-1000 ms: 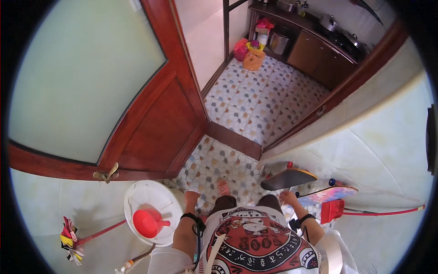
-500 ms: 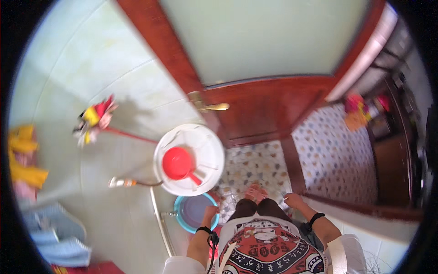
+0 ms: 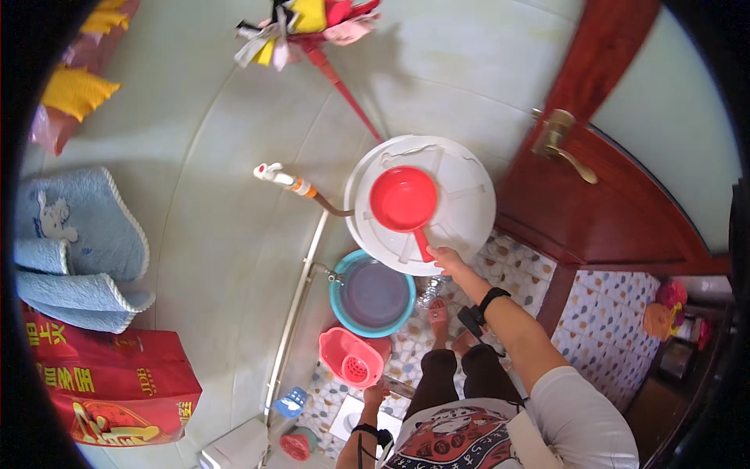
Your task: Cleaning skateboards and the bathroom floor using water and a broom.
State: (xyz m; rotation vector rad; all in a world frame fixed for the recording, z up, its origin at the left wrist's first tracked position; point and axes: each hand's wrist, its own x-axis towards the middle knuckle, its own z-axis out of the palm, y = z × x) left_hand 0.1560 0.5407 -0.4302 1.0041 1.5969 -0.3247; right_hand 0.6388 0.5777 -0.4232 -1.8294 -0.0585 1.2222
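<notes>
A red plastic water dipper lies on a round white lid, with its handle pointing toward me. My right hand reaches out over the lid's near edge, its fingers closed on the end of that handle. Low beside my body is my left hand, close to the rim of a pink mop bucket; its fingers are too small and partly hidden to read. Between the lid and the mop bucket stands a light-blue basin holding water, under a small wall tap.
A mop with coloured cloth strips leans on the tiled wall above the lid. At left hang a blue towel and a red bag. The wooden door stands at right, beside a pebble-patterned floor.
My view has swung left and down. My right hand has moved from beside my hip to the dipper's handle, and my left hand now sits by the mop bucket.
</notes>
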